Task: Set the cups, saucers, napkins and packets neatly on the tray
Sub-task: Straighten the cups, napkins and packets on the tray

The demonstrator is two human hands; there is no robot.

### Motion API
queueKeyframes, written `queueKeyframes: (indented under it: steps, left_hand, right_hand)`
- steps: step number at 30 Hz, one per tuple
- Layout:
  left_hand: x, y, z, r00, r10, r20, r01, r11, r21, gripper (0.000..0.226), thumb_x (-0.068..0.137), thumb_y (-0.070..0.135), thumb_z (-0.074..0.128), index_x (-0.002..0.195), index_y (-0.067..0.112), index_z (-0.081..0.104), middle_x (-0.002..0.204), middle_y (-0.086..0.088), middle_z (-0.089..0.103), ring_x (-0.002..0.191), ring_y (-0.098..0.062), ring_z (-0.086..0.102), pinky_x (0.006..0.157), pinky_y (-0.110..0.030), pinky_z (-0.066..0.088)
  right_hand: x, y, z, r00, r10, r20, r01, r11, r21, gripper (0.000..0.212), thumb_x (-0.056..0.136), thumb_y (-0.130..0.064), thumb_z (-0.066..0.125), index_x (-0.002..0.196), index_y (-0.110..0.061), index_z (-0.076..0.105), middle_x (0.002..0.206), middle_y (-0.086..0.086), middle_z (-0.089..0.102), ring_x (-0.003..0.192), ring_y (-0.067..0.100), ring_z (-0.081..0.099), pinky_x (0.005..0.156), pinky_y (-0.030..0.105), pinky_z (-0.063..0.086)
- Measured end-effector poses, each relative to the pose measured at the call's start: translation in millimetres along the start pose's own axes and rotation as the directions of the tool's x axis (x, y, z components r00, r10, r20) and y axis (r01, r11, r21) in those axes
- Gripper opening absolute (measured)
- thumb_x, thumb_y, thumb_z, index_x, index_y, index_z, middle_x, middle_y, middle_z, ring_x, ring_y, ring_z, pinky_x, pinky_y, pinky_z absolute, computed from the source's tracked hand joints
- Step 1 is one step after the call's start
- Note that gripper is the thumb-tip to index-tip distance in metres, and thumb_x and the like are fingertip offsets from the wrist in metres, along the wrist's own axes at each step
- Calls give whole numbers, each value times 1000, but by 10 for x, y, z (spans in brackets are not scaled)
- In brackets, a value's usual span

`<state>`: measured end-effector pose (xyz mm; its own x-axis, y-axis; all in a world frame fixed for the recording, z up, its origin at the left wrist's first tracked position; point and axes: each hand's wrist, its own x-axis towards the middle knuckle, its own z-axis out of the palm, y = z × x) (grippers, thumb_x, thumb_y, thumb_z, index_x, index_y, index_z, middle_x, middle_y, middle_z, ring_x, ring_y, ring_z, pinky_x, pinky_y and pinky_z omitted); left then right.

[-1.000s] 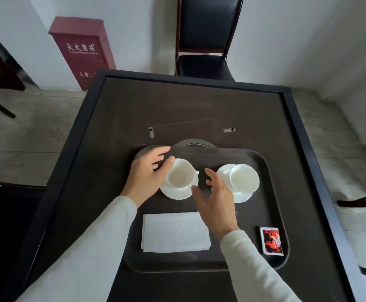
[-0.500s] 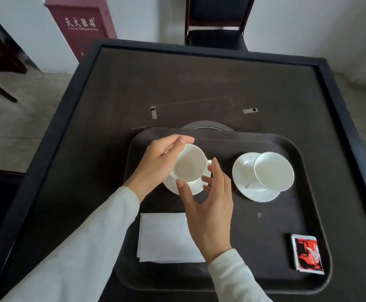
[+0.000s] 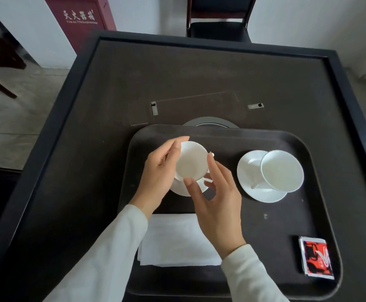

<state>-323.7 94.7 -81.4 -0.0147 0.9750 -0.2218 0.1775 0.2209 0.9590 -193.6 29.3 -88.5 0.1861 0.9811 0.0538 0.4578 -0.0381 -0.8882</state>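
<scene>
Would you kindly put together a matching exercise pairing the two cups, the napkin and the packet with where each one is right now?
Things
1. left cup
2. right cup
3. napkin
4. packet

Places
A. lying in the near right corner of the tray
B. gripped between the left hand and right hand, over the left saucer
C. flat along the tray's near edge, left side
D. off-centre on the right saucer, no hand on it

Pairs: 1-B, 2-D, 3-C, 4-A

On tray (image 3: 264, 236): napkin (image 3: 177, 243) before left cup (image 3: 191, 162) (packet (image 3: 317, 258) right).
</scene>
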Motion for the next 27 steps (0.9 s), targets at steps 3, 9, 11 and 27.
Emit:
queueKeyframes:
  steps: [3,9,11,27]
  left_hand:
    - [-67,-38,14,999,-30,-44,27,997,-67,32,102,50,43,123,49,67,120,27,67,111,3,58,83,-15,44]
    - [-197,-138,61,994,-41,-100,27,990,-136,32,102,48,43,125,52,64,123,31,65,113,10,57,85,-13,48]
    - [-225,-176,77,991,-29,-129,7,986,-168,32,103,43,44,126,49,65,126,29,66,116,8,58,92,-19,48]
    - [-433,-271,242,961,-49,-273,-31,960,-279,31,96,48,56,125,55,63,128,27,66,122,2,61,100,-34,56]
  right_hand:
    - [55,45,-87,997,12,76,-17,998,59,66,91,-36,73,147,-43,39,136,-18,53,117,3,58,93,16,50]
    - [155,136,-202,975,66,212,-123,955,269,63,87,-28,79,143,-38,52,130,-14,64,118,13,65,100,34,54]
    - [171,161,-209,966,78,247,-160,930,332,61,88,-25,78,142,-39,53,128,-10,69,119,13,66,103,36,52]
    - [225,170,-150,970,41,238,-161,845,509,36,104,-24,55,138,-38,58,137,-19,63,132,1,54,108,20,42]
